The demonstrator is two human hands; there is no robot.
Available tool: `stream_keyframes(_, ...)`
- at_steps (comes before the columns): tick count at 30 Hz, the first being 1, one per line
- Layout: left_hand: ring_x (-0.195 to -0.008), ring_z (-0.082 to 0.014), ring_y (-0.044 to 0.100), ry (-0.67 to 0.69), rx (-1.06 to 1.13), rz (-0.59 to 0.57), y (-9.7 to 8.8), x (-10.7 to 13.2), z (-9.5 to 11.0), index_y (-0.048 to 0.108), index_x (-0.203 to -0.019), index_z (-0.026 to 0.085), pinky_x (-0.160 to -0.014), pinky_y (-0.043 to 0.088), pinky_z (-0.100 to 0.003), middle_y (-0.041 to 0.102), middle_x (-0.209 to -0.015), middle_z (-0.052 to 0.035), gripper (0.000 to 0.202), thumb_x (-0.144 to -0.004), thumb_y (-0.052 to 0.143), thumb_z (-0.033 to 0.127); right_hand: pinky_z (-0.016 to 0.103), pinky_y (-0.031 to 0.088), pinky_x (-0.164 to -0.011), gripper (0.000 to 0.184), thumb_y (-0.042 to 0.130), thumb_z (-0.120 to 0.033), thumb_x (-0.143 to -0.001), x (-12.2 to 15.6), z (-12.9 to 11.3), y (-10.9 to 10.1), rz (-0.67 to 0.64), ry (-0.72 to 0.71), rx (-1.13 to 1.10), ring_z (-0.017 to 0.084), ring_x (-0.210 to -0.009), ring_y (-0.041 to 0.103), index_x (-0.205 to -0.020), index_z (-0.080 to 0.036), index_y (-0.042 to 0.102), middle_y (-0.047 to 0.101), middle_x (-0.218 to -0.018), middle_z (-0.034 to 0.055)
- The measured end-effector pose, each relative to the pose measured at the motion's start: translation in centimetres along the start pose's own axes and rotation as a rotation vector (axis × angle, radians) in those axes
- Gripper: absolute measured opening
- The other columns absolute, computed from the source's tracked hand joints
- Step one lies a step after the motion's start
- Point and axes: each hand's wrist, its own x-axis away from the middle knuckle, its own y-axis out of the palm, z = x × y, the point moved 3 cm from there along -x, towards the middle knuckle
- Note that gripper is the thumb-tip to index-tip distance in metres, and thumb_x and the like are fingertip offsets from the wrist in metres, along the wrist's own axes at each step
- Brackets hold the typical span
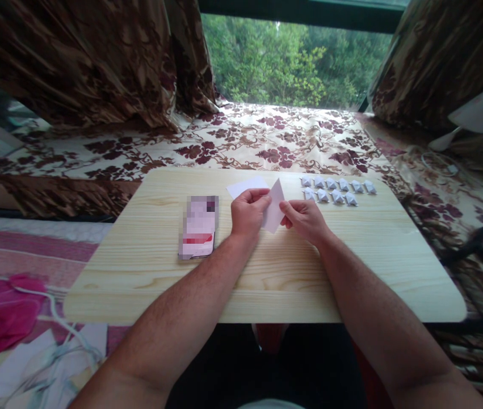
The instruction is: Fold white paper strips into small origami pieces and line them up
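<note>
Between my two hands a white piece of paper (273, 210) is held up above the table, tilted, with a pointed top corner. My left hand (250, 209) pinches its left edge, thumb on top. My right hand (303, 218) grips the right edge between thumb and fingers. Behind my left hand lies a flat white sheet of paper (245, 186), partly hidden by that hand. Several small folded white paper pieces (331, 183) stand in two rows beyond my right hand.
A phone (198, 227) with a blurred screen lies on the light wooden table (139, 284), left of my forearm. Past the table is a ledge with floral cloth (241, 142). A white lamp (482, 108) stands at right; pink cloth (3, 318) and a white cable are at lower left.
</note>
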Motion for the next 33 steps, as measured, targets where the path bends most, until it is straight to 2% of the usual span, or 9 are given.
stream_keyframes(8,-0.059,-0.0137,0.059,-0.084,0.022,-0.089,0.5,0.5,-0.1,0.072,-0.087,0.017,-0.057,0.046,-0.026,0.068,-0.072,-0.0014,0.030,-0.059,0.079,0.024,0.023,0.031,-0.045,0.060,0.054,-0.071,-0.084,-0.3,1.0,0.0,0.028,-0.003,-0.030,0.010,-0.047,0.047,-0.059,-0.016,0.058,0.053,-0.051,0.0006)
stream_keyframes(11,-0.057,-0.0138,0.058,-0.154,0.048,-0.124,0.5,0.4,-0.2,0.071,-0.087,0.018,-0.054,0.045,-0.026,0.067,-0.069,-0.0009,0.027,-0.061,0.076,0.024,0.023,0.034,-0.047,0.057,0.054,-0.069,-0.085,-0.3,1.1,0.2,-0.012,-0.005,-0.031,0.011,-0.049,0.048,-0.061,-0.016,0.059,0.054,-0.053,0.0003)
stream_keyframes(14,-0.055,-0.0132,0.056,-0.222,0.061,-0.215,0.6,0.4,0.1,0.069,-0.081,0.018,-0.052,0.042,-0.026,0.065,-0.067,-0.0006,0.022,-0.064,0.076,0.029,0.023,0.034,-0.049,0.056,0.054,-0.068,-0.085,-0.2,1.2,0.5,-0.075,-0.003,-0.036,0.011,-0.050,0.047,-0.062,-0.017,0.058,0.052,-0.054,-0.0006)
stream_keyframes(17,-0.053,-0.0136,0.056,-0.307,0.047,-0.341,0.7,0.4,0.3,0.070,-0.082,0.017,-0.053,0.042,-0.027,0.064,-0.065,-0.0011,0.028,-0.061,0.082,0.032,0.024,0.030,-0.047,0.057,0.054,-0.067,-0.085,-0.1,1.1,0.6,-0.111,-0.012,-0.005,0.009,-0.048,0.041,-0.058,-0.017,0.053,0.049,-0.052,-0.0017)
stream_keyframes(20,-0.052,-0.0145,0.057,-0.366,0.055,-0.397,0.6,0.4,0.4,0.071,-0.082,0.015,-0.054,0.043,-0.029,0.064,-0.063,-0.0020,0.031,-0.060,0.084,0.032,0.024,0.025,-0.046,0.056,0.053,-0.066,-0.086,0.0,1.0,0.5,-0.126,-0.036,0.045,0.008,-0.048,0.037,-0.058,-0.017,0.051,0.045,-0.053,-0.0027)
stream_keyframes(28,-0.053,-0.0144,0.057,-0.423,0.092,-0.387,0.4,0.1,0.4,0.073,-0.076,0.014,-0.055,0.044,-0.029,0.065,-0.062,-0.0024,0.025,-0.055,0.084,0.022,0.025,0.022,-0.049,0.054,0.049,-0.060,-0.090,0.1,0.8,0.5,-0.122,-0.122,0.200,0.008,-0.052,0.030,-0.057,-0.018,0.045,0.034,-0.055,-0.0035)
stream_keyframes(33,-0.054,-0.0141,0.057,-0.455,0.134,-0.357,0.4,0.0,0.2,0.073,-0.075,0.014,-0.055,0.044,-0.030,0.064,-0.062,-0.0019,0.024,-0.054,0.084,0.021,0.025,0.023,-0.049,0.053,0.048,-0.060,-0.090,0.2,0.5,0.5,-0.126,-0.115,0.203,0.009,-0.052,0.032,-0.058,-0.018,0.045,0.034,-0.056,-0.0033)
